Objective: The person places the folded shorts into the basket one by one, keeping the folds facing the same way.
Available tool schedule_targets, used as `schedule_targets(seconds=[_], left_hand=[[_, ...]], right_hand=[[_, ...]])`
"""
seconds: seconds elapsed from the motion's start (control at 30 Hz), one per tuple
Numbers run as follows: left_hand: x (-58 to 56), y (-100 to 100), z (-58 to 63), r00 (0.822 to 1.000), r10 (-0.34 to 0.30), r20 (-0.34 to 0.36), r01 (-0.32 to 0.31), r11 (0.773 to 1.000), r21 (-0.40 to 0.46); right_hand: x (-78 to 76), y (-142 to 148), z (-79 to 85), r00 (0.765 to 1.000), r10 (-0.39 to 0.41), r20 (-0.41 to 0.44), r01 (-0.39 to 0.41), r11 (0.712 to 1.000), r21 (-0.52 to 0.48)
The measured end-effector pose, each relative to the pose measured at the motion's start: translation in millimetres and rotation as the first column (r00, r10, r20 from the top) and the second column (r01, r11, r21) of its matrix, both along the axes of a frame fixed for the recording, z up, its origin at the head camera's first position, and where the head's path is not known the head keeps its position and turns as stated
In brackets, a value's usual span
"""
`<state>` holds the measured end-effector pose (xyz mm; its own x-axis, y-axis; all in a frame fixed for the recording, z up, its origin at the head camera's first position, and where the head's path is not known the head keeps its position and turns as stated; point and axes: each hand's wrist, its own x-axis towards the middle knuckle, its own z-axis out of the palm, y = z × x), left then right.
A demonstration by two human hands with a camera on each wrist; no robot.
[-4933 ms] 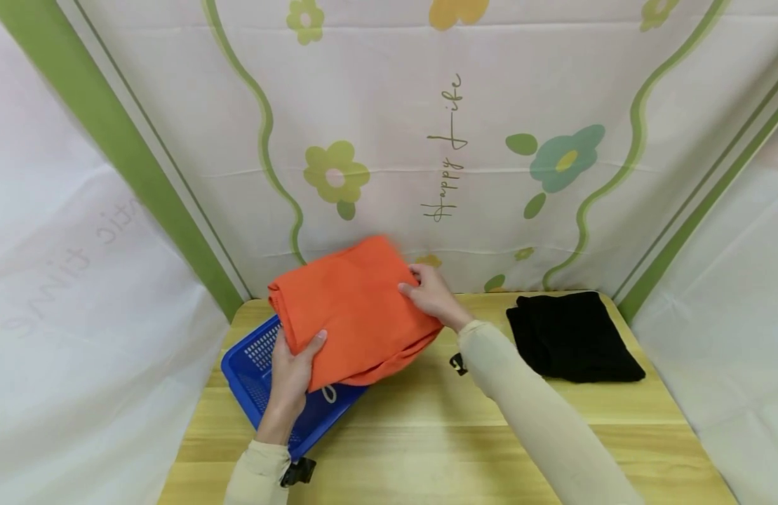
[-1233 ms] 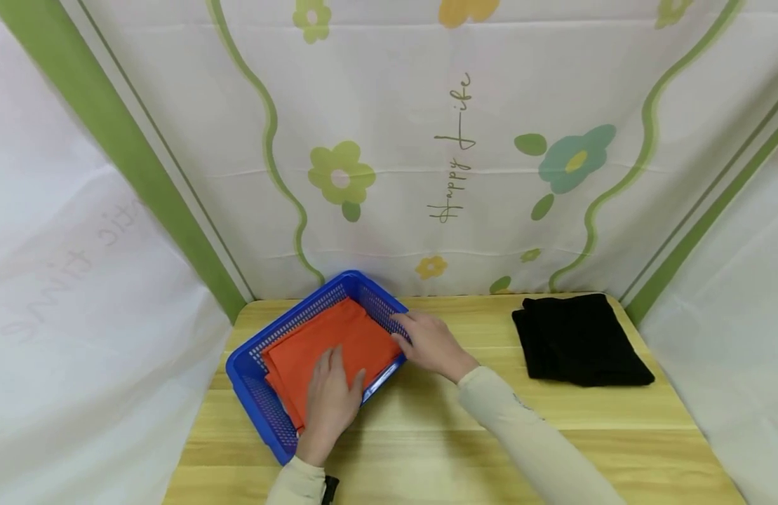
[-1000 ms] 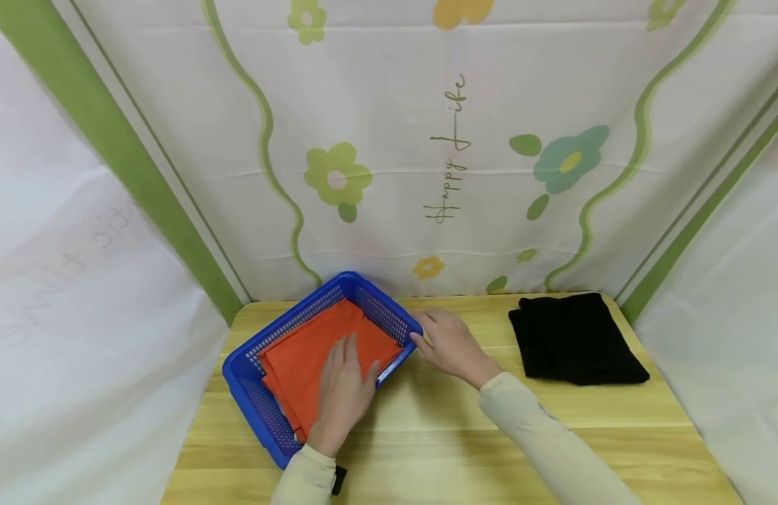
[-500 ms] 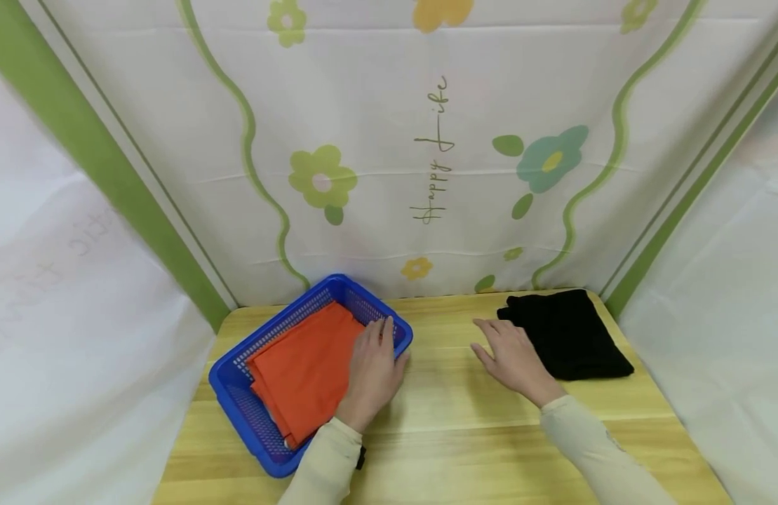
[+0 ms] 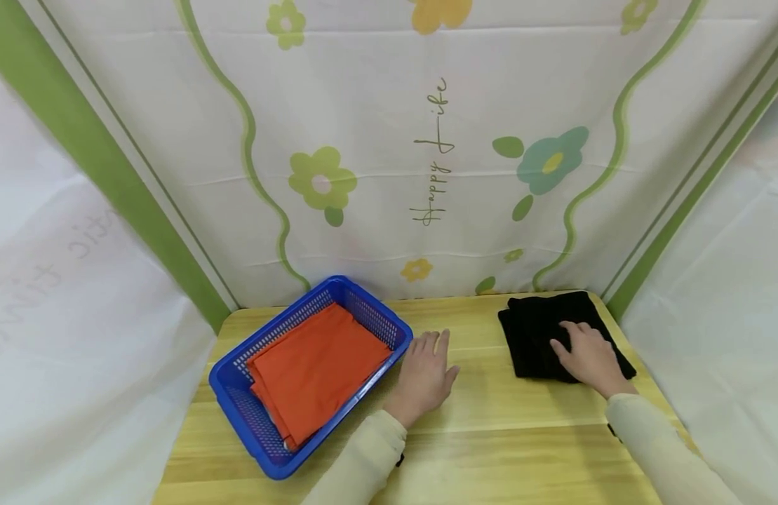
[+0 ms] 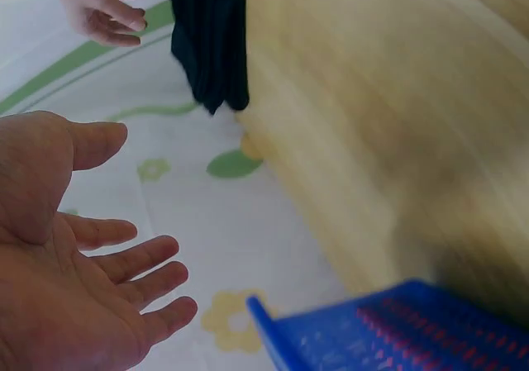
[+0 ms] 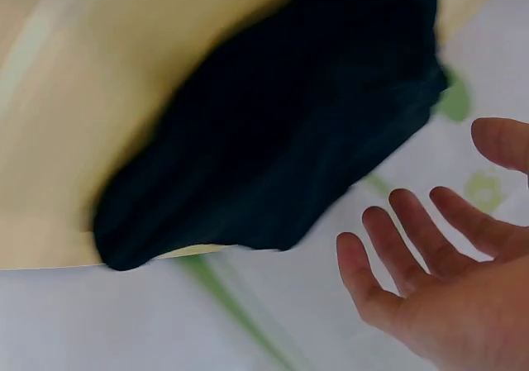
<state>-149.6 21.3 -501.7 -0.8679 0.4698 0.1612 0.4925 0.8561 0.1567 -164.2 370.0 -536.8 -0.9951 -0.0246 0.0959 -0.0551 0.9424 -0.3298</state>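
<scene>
A blue plastic basket [image 5: 237,421] stands at the left of the table, and a folded orange cloth [image 5: 319,372] lies flat inside it. Just right of the basket, my left hand [image 5: 420,379] hovers with fingers spread, holding nothing; in the left wrist view its palm [image 6: 66,305] is bare. At the table's right lies a folded black cloth [image 5: 540,337]. My right hand [image 5: 591,358] is over that cloth, fingers loosely extended. The right wrist view shows a gap between the fingers [image 7: 413,239] and the black cloth [image 7: 273,131].
The wooden table [image 5: 464,449] has a white floral curtain [image 5: 376,105] along its back edge. White fabric walls [image 5: 79,294] close in both sides. The basket's raised rim sits close to the back curtain.
The orange cloth went from both hands into the basket. My hands then left the basket: the right moved right to above the black cloth, and the left moved right, off the basket.
</scene>
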Motion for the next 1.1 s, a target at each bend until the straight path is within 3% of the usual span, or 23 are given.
schedule_targets(seconds=[0.13, 0.37, 0.6, 0.7, 0.8, 0.93, 1.1], left_hand=[[-0.7, 13, -7.0, 0.999, -0.021, 0.025, 0.022, 1.000, -0.015], [-1.6, 28, -13.7, 0.989, -0.052, 0.137, 0.046, 0.998, 0.048], [-5.1, 32, -23.3, 0.966, -0.021, 0.259, -0.014, 0.991, 0.130], [-7.2, 32, -27.5, 0.953, -0.007, 0.304, -0.045, 0.986, 0.163], [-8.8, 32, -31.3, 0.941, 0.001, 0.338, -0.072, 0.977, 0.199], [-8.8, 33, -36.0, 0.903, -0.019, 0.429, -0.120, 0.948, 0.294], [-8.5, 37, -45.5, 0.816, -0.079, 0.572, -0.223, 0.871, 0.438]], right_hand=[[-5.8, 34, -9.8, 0.992, -0.089, 0.087, 0.093, 0.995, -0.046], [-8.9, 81, -23.6, 0.943, -0.203, 0.264, 0.231, 0.970, -0.078], [-10.2, 94, -45.8, 0.899, -0.207, 0.387, 0.259, 0.962, -0.089], [-10.8, 94, -50.7, 0.877, -0.207, 0.433, 0.280, 0.954, -0.111], [-11.3, 91, -51.3, 0.870, -0.216, 0.442, 0.297, 0.947, -0.121], [-10.0, 88, -49.8, 0.869, -0.228, 0.439, 0.305, 0.945, -0.114], [-8.2, 80, -46.3, 0.873, -0.207, 0.442, 0.288, 0.949, -0.124]])
